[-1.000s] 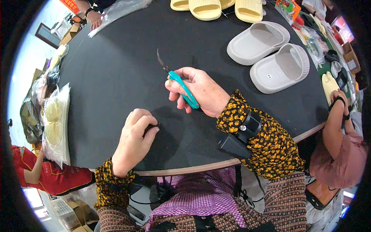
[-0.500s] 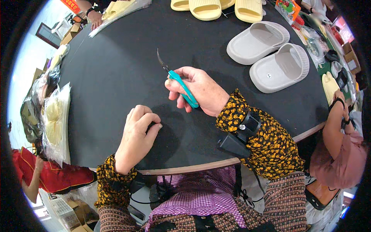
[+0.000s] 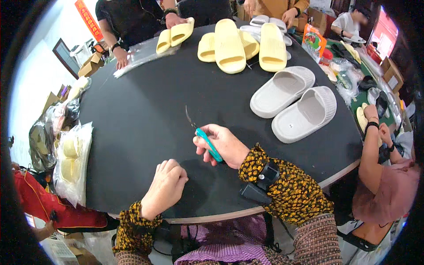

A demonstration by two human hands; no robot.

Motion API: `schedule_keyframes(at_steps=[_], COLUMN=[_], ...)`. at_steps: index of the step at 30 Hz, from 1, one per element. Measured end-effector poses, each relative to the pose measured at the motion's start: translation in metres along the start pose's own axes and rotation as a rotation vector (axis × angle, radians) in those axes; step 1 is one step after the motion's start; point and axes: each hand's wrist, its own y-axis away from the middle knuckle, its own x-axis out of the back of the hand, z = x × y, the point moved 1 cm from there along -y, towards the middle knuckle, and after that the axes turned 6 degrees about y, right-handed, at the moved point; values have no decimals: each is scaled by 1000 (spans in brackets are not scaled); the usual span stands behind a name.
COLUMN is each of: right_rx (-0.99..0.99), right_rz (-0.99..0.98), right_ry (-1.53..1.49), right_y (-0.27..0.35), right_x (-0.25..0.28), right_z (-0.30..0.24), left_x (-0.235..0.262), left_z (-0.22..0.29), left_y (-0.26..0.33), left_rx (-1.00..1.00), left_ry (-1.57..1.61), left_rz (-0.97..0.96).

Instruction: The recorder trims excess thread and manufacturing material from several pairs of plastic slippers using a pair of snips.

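At the bottom edge, a purple gingham apron (image 3: pixel 225 255) is cut off by the frame. Above it, left of lower centre, the left hand (image 3: pixel 165 184) is loosely curled, back upward; its palm and fingertips are hidden, so I cannot tell whether it pinches anything. Near the centre, the right hand (image 3: pixel 223 145) wraps around teal-handled snips (image 3: pixel 209 145), covering part of the handles; their dark, curved blades (image 3: pixel 189 115) point upward over the black table (image 3: pixel 137 119). A black wrist device (image 3: pixel 268 173) on the right cuff bears a round white sticker, too small to read.

Right of centre lie two grey slides (image 3: pixel 304 119), one with a tiny insole sticker (image 3: pixel 291 126), its marking unclear. At mid-left, yellow slides show blurrily through a plastic bag (image 3: pixel 84 150). At upper centre, more yellow slides (image 3: pixel 229 48) overlap, partly hiding one another. A printed orange pouch (image 3: pixel 314 43) stands upper right; in the upper left, a red banner (image 3: pixel 88 20) carries yellow characters.
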Motion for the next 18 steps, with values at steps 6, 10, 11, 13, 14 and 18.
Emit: schedule_keyframes(at_steps=[6, 10, 11, 13, 14, 18], right_rx=[6, 0, 6, 22, 25, 20], right_rz=[-11, -18, -21, -22, -29, -32], right_ry=[14, 34, 40, 33, 38, 73], right_y=[3, 5, 3, 4, 4, 4], right_x=[0, 0, 1, 2, 1, 0], right_z=[-3, -6, -6, -4, -4, -6], left_x=[34, 57, 61, 69, 71, 70], left_z=[0, 0, -5, -3, -1, -7], left_y=[36, 81, 94, 119, 133, 191], left_rx=[126, 320, 343, 411, 413, 559], left_ry=[3, 34, 12, -14, -16, -50], left_rz=[162, 292, 307, 339, 347, 407])
